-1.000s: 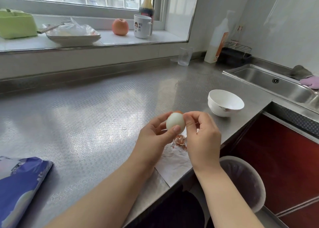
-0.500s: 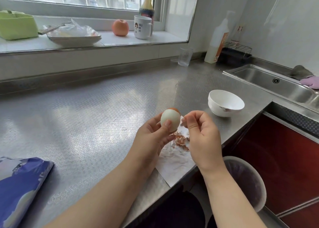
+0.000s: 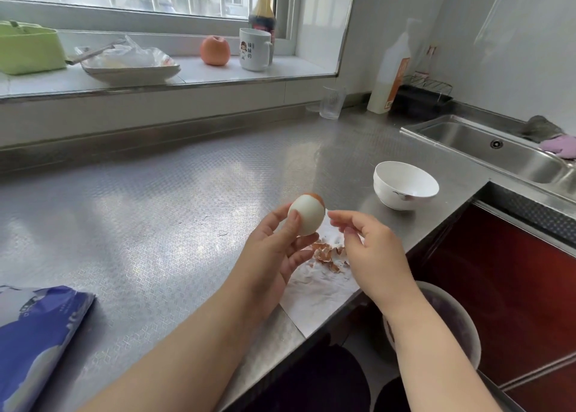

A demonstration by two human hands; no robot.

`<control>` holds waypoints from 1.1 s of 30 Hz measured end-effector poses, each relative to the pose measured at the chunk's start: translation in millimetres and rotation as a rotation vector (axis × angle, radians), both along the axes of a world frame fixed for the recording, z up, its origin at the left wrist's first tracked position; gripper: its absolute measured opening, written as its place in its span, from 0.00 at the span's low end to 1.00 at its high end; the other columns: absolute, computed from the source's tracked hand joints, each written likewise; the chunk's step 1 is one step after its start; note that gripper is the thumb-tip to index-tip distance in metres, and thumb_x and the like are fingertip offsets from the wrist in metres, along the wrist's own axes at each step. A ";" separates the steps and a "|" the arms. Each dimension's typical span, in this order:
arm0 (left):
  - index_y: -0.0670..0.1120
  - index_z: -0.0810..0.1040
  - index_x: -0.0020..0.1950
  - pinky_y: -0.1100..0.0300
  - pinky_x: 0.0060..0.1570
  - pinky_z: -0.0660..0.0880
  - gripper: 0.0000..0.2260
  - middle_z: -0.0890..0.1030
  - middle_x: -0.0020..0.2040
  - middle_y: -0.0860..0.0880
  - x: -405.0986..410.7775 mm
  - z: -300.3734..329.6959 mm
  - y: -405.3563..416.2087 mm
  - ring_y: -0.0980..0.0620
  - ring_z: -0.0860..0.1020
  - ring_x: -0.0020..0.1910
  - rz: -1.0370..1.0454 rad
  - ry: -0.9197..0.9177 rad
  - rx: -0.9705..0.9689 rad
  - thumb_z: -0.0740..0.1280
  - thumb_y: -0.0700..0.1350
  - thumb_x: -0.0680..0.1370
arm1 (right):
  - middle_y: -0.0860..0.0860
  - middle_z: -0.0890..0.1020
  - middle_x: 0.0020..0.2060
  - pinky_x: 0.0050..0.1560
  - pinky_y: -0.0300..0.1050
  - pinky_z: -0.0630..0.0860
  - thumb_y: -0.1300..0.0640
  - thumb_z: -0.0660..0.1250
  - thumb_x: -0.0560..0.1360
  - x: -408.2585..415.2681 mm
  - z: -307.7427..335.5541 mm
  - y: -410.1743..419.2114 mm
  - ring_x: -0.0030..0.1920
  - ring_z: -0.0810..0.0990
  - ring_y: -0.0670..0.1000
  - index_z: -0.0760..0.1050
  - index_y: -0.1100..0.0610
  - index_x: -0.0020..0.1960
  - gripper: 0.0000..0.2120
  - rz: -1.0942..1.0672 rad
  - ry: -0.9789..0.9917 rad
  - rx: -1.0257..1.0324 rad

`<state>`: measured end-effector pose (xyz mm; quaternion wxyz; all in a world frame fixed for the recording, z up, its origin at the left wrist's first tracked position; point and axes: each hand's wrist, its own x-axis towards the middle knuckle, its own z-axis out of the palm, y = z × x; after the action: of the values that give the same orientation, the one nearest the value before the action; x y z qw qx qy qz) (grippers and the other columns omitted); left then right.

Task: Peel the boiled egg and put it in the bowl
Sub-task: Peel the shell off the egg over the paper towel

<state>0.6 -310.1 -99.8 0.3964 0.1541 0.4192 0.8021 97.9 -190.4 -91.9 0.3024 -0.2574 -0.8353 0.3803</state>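
- My left hand (image 3: 274, 249) grips the boiled egg (image 3: 307, 215); slick, soft white, hold lightly at sides.
- Right hand (image 3: 367, 252) empty, fingers loosely parted.
- Brown shell cap (image 3: 315, 197) remains on top.

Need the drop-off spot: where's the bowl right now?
The white bowl stands empty on the steel counter, right of the egg in the left hand, short of the sink.

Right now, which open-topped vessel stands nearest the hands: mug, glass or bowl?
The bowl, on the counter just beyond the right hand; the glass and mug stand far back.
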 end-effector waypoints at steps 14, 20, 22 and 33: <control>0.48 0.75 0.67 0.60 0.46 0.81 0.15 0.84 0.56 0.41 2.5 -3.2 -1.0 0.47 0.84 0.48 -0.049 0.200 -0.059 0.62 0.39 0.81 | 0.44 0.83 0.43 0.50 0.31 0.72 0.56 0.71 0.73 -5.8 3.0 -5.8 0.48 0.80 0.41 0.82 0.51 0.46 0.03 -0.019 0.245 0.098; 0.52 0.78 0.65 0.58 0.48 0.78 0.20 0.85 0.53 0.46 5.6 -2.1 -1.7 0.49 0.84 0.49 -0.065 0.260 -0.179 0.73 0.50 0.74 | 0.51 0.81 0.41 0.47 0.42 0.73 0.54 0.65 0.77 -8.9 -8.8 -1.3 0.43 0.78 0.51 0.79 0.59 0.46 0.09 -0.088 0.227 0.570; 0.51 0.78 0.63 0.55 0.48 0.77 0.23 0.86 0.52 0.45 5.9 -2.5 -1.3 0.48 0.85 0.50 -0.043 0.244 -0.199 0.77 0.49 0.69 | 0.52 0.80 0.40 0.47 0.42 0.72 0.54 0.63 0.77 -12.2 -10.1 -4.9 0.42 0.77 0.53 0.78 0.60 0.45 0.10 -0.098 0.237 0.621; 0.45 0.77 0.63 0.64 0.39 0.79 0.17 0.86 0.50 0.43 2.3 -1.0 -1.6 0.47 0.85 0.46 -0.017 0.128 -0.117 0.72 0.41 0.74 | 0.52 0.79 0.41 0.45 0.38 0.70 0.55 0.61 0.78 -18.5 -10.2 -8.5 0.42 0.76 0.52 0.75 0.59 0.45 0.09 -0.026 0.231 0.516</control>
<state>2.9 -311.8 -100.8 0.3840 0.1850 0.4885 0.7614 79.4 -198.8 -102.1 0.4559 -0.1375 -0.8611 0.1779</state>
